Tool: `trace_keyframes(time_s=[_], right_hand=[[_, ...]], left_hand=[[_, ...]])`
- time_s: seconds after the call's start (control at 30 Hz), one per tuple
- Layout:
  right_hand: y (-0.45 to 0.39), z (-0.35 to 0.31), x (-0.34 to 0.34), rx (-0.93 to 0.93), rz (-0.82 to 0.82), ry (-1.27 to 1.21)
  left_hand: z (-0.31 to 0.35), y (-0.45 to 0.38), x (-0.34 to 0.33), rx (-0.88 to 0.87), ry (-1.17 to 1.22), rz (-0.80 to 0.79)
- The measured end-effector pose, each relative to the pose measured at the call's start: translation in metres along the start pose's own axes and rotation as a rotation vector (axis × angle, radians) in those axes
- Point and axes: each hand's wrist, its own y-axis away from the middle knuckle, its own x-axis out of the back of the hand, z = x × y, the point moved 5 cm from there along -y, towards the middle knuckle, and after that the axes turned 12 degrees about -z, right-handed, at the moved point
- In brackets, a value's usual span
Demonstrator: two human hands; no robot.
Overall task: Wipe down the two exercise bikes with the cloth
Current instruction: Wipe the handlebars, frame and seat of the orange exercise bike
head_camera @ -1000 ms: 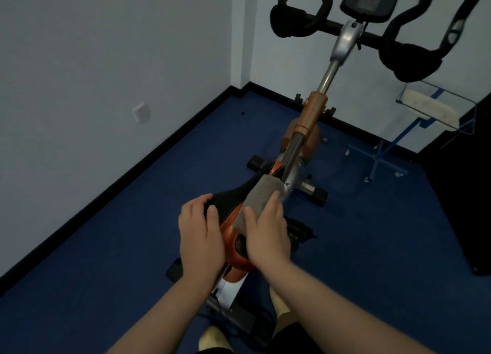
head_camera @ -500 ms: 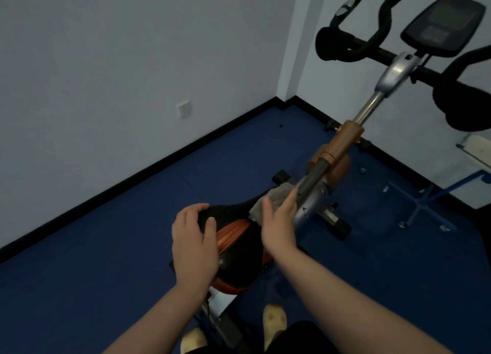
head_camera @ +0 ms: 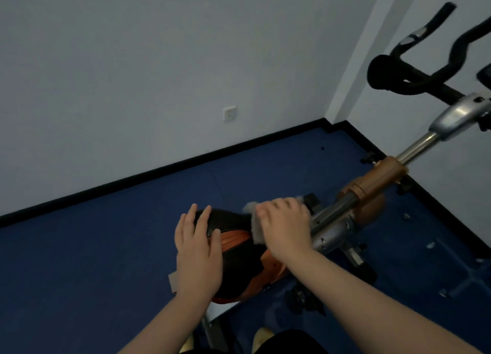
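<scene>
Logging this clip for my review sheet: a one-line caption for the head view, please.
Right hand presses a grey cloth onto the nose of the bike saddle while the left hand steadies it.

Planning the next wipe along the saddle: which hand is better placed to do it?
Right hand: it already presses the grey cloth on the saddle's nose. The left hand lies flat on the saddle's side, holding no cloth, probably steadying it.

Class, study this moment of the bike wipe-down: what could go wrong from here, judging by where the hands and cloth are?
1. The right hand presses the cloth beside the metal post; fingers might catch there.
2. The left hand only rests on the saddle, so it may slip.
3. The handlebars may go unwiped.
</scene>
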Motion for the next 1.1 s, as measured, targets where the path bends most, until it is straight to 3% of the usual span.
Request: trace_keyframes(time_s=[0.1, 0.23, 0.33, 0.4, 0.5, 0.6, 0.73, 0.83, 0.93, 1.03, 1.1], right_hand=[[-0.009, -0.003, 0.007, 0.213, -0.111, 0.020], [-0.031, 0.020, 0.015, 0.062, -0.246, 0.026], [-0.017, -0.033, 0.008, 0.269, -0.167, 0.207], [-0.006, -0.051, 0.001, 0.394, -0.149, 0.083], [-0.027, -0.037, 0.001, 0.424, -0.394, -0.055], [-0.056, -0.030, -0.008, 0.309, -0.548, 0.075], [-0.038, -0.072, -0.018, 0.489, -0.442, -0.032], [-0.052, -0.072, -0.014, 0.520, -0.603, -0.205], [-0.066, -0.083, -0.025, 0.454, -0.682, -0.097], [-0.041, -0.117, -0.027, 0.713, -0.492, 0.034], [-0.037, -0.125, -0.023, 0.878, -0.542, 0.024]], left_hand=[[-0.003, 0.003, 0.000, -0.003, 0.030, 0.037], [-0.009, 0.011, 0.002, 0.034, 0.146, 0.179], [-0.016, 0.015, 0.003, 0.081, 0.218, 0.293], [-0.020, 0.016, 0.001, 0.121, 0.257, 0.301], [-0.028, 0.018, -0.005, 0.238, 0.349, 0.245], [-0.036, 0.027, -0.012, 0.278, 0.425, 0.204], [-0.037, 0.042, -0.020, 0.283, 0.507, 0.088], [-0.038, 0.046, -0.023, 0.243, 0.632, -0.038], [-0.044, 0.044, -0.019, 0.231, 0.682, -0.100], [-0.047, 0.042, -0.019, 0.271, 0.691, -0.172], [-0.048, 0.038, -0.020, 0.272, 0.695, -0.208]])
